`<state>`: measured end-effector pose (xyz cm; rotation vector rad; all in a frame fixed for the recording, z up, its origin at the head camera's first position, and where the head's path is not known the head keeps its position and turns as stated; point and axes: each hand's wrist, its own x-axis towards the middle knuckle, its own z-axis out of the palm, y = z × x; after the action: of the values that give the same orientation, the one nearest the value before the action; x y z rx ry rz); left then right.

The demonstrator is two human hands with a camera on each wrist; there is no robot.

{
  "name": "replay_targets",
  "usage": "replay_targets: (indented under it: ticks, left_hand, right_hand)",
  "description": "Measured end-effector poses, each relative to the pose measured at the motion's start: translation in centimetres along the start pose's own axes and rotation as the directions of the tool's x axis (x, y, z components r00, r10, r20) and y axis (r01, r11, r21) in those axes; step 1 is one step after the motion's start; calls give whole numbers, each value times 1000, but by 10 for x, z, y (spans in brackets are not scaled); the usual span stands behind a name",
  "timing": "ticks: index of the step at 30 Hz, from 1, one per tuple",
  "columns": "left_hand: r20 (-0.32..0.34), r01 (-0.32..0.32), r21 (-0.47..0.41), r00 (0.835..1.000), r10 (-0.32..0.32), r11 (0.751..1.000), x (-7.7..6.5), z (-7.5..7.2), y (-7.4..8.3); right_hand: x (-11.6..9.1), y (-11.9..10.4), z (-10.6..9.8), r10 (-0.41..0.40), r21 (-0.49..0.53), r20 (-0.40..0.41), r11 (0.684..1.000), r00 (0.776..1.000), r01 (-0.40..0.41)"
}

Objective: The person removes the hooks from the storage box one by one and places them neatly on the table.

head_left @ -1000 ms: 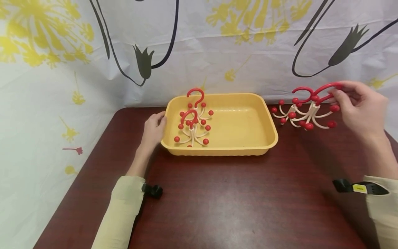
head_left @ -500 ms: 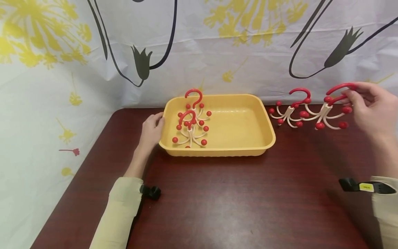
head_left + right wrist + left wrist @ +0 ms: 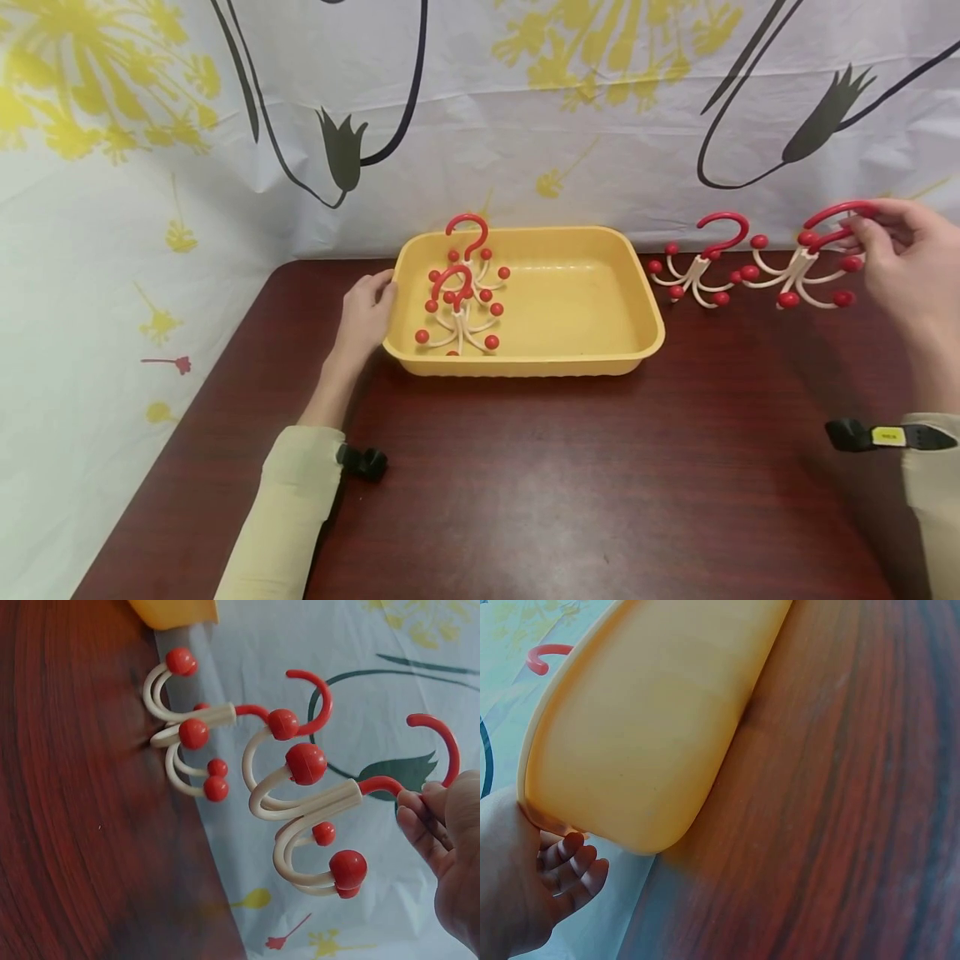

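While the left hand [image 3: 365, 310] grips the tray [image 3: 525, 361] on its left side, the right hand [image 3: 911, 250] pinches a hanger [image 3: 799, 265] by its hook [image 3: 838, 206], right of the tray, near a second hanger [image 3: 699, 268]. Judged light, stiff, probably slick; best held by the hook, sparing the prongs [image 3: 279, 855].

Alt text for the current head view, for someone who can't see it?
A person's right hand holds a red-and-cream multi-armed hook by its red top, beside a similar standing hook at the back of a dark red table. The left hand holds the left end of a yellow tray containing two more hooks.
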<state>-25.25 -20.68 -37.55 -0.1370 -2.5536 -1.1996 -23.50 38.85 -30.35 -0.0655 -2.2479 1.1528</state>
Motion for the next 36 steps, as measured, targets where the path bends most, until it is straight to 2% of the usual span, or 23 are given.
replay_targets:
  ticks: [9,17,28,31,36]
  left_hand:
    - [1,-3,-6,1000,3,1000,1,1,0]
    - [-1,-6,-5,1000,6,1000,2,1,-1]
    - [-3,3,3,1000,-3,1000,1,2,-2]
    - [-3,3,-5,1000,-3,1000,1,2,-2]
    - [-6,1,-5,1000,-1,1000,1,2,-2]
  right_hand:
    - [9,18,1,33,87,-17,996,999,-31]
    - [17,34,2,56,9,-19,998,998,-56]
    - [26,48,6,82,77,35,994,996,-84]
    - [26,52,8,101,56,58,993,993,-104]
    - [25,58,12,138,-91,73,987,988,-131]
